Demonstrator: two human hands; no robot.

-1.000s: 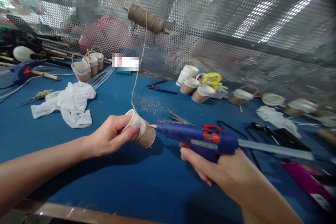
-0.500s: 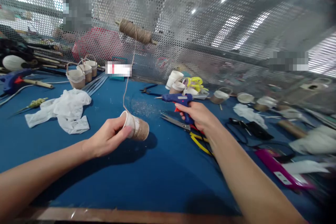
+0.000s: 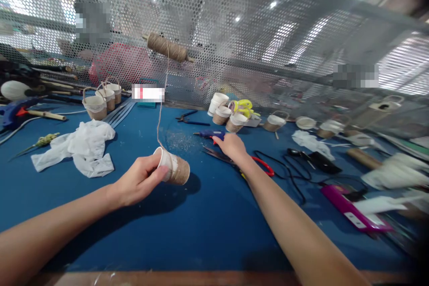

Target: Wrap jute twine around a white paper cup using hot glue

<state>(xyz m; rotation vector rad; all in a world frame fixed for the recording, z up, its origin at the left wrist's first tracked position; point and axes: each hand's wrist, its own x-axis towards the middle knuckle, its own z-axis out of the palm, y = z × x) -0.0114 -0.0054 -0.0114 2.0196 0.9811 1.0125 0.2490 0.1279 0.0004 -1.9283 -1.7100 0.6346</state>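
My left hand (image 3: 137,181) is closed round a small paper cup (image 3: 174,170) lying on its side above the blue table (image 3: 201,228); brown twine wraps the cup's lower part. A twine strand (image 3: 161,107) rises from the cup to a spool (image 3: 166,48) mounted on the perforated screen. My right hand (image 3: 231,145) is stretched forward with its fingers over the handle of a blue glue gun (image 3: 208,134), which lies on the table with its nozzle pointing left. Scissors with red handles (image 3: 234,161) lie just under that hand.
A crumpled white cloth (image 3: 80,145) lies at left, with handled twine cups (image 3: 97,105) behind it. More cups (image 3: 228,114), pliers (image 3: 189,119), black cables (image 3: 288,165) and a magenta object (image 3: 355,214) lie to the right. A second glue gun (image 3: 15,111) lies far left. A person in red sits behind the screen (image 3: 268,31).
My right hand has carried the glue gun away from the cup, forward and down onto the table. My left hand has kept the cup in about the same place.
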